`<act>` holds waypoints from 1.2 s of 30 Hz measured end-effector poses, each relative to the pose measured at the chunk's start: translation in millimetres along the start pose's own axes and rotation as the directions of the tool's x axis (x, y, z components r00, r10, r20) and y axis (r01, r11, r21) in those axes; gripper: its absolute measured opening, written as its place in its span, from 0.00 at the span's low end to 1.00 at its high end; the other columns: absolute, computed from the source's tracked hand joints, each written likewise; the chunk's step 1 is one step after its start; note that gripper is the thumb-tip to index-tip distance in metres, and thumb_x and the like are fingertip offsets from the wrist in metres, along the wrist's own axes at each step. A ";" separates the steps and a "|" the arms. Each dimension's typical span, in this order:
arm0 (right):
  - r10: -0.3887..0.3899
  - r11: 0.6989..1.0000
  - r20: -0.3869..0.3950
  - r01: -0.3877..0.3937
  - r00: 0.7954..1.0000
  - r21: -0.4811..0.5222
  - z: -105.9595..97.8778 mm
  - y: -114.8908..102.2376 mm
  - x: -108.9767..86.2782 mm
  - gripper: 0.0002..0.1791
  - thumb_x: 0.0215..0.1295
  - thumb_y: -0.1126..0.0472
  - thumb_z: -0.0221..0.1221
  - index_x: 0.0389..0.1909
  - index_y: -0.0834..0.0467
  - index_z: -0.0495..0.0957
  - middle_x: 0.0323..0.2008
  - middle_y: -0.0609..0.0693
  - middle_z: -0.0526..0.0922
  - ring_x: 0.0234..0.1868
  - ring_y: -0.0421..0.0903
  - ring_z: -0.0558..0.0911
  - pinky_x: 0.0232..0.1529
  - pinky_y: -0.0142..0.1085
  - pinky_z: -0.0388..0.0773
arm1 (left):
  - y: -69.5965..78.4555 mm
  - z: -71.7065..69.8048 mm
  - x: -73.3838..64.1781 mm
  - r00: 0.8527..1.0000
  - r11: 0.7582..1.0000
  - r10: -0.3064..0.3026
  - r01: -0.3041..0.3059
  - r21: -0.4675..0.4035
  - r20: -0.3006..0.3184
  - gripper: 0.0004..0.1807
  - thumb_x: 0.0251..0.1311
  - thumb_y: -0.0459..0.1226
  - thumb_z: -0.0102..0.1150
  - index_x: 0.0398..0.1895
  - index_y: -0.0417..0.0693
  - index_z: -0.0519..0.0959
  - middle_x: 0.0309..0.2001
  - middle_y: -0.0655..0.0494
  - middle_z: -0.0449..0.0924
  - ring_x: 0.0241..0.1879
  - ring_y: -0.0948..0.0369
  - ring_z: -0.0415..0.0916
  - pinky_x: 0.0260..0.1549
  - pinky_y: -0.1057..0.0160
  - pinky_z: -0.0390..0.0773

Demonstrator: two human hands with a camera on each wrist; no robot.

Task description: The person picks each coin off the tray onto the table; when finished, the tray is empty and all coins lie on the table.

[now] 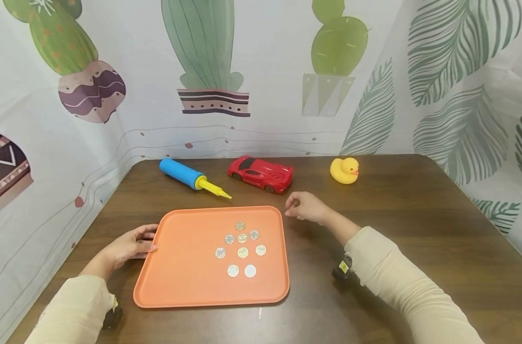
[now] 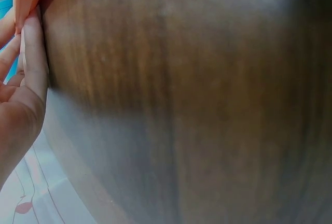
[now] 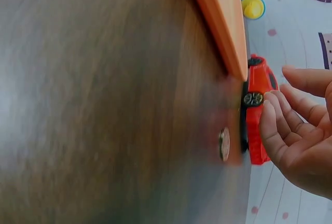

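My left hand (image 1: 132, 246) grips the left rim of an orange tray (image 1: 175, 282), its thumb along the edge; the left wrist view shows the tray's corner between thumb and fingers. Several coins (image 1: 242, 252), silvery and gold-toned, lie spread over the tray's right half. Just off the tray's upper right corner hovers my right hand (image 1: 308, 208), palm partly turned in. In the right wrist view its fingers (image 3: 280, 136) are loosely bent with nothing between them. A single coin (image 3: 224, 143) shows against the table near these fingertips; the hand hides it in the head view.
Behind the tray lie a blue hand pump (image 1: 179, 173) with a yellow nozzle and a red toy car (image 1: 261, 174). A yellow rubber duck (image 1: 344, 170) sits farther right, near the back edge of the brown wooden table (image 1: 415, 229). A cactus-print cloth (image 1: 278, 95) hangs behind.
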State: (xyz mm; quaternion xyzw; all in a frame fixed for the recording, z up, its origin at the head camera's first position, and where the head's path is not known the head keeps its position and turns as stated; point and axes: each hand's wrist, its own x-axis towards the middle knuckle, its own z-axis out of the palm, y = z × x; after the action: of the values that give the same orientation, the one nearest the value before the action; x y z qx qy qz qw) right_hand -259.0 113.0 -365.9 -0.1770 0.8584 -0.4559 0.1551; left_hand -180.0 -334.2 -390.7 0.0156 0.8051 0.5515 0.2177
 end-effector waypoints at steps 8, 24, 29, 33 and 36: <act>-0.026 1.000 0.031 0.026 0.999 0.012 13.2 -10.3 1.8 0.09 0.51 0.69 0.57 0.34 0.67 0.72 0.28 0.54 0.74 0.29 0.50 0.75 0.31 0.40 0.75 | 1.1 1.1 -0.9 1.000 1.000 -0.004 0.004 -0.008 0.004 0.38 0.52 0.30 0.54 0.61 0.27 0.44 0.51 0.34 0.54 0.40 0.58 0.70 0.37 0.57 0.74; -0.167 0.986 0.099 0.168 0.981 -0.001 46.1 -20.7 8.9 0.08 0.47 0.70 0.59 0.31 0.66 0.74 0.26 0.50 0.76 0.28 0.42 0.73 0.26 0.31 0.72 | 0.9 0.7 -1.5 1.000 1.000 0.001 -0.001 -0.010 0.007 0.38 0.53 0.30 0.54 0.61 0.27 0.43 0.51 0.33 0.54 0.40 0.58 0.69 0.38 0.57 0.73; -0.158 0.987 0.128 0.162 0.979 -0.014 54.3 -22.9 10.4 0.09 0.46 0.70 0.59 0.31 0.66 0.74 0.25 0.50 0.76 0.26 0.41 0.73 0.26 0.30 0.72 | 0.8 -0.3 -1.0 1.000 1.000 0.000 0.000 -0.003 0.001 0.39 0.52 0.30 0.54 0.61 0.27 0.43 0.51 0.33 0.54 0.40 0.58 0.69 0.38 0.57 0.73; -0.153 0.985 0.147 0.163 0.977 -0.063 59.4 -22.9 13.1 0.09 0.45 0.69 0.60 0.30 0.65 0.75 0.24 0.49 0.76 0.26 0.41 0.73 0.26 0.29 0.72 | 0.9 -0.4 -0.7 1.000 1.000 -0.005 0.005 -0.001 -0.003 0.39 0.52 0.30 0.54 0.61 0.27 0.43 0.51 0.34 0.54 0.40 0.58 0.69 0.38 0.57 0.73; -0.168 0.979 0.163 0.183 0.972 -0.087 62.6 -22.3 15.2 0.09 0.43 0.69 0.62 0.29 0.64 0.75 0.23 0.48 0.76 0.26 0.40 0.73 0.27 0.29 0.71 | 0.9 0.1 -0.7 1.000 1.000 -0.002 0.002 -0.003 0.003 0.39 0.52 0.30 0.54 0.61 0.27 0.43 0.51 0.33 0.54 0.40 0.58 0.69 0.38 0.57 0.73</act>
State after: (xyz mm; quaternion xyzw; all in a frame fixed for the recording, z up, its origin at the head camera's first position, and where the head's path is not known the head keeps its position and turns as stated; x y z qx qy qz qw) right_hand -242.2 49.0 -382.4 -0.2947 0.8469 -0.4083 0.1710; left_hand -179.6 -334.0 -389.6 0.0150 0.8039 0.5526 0.2195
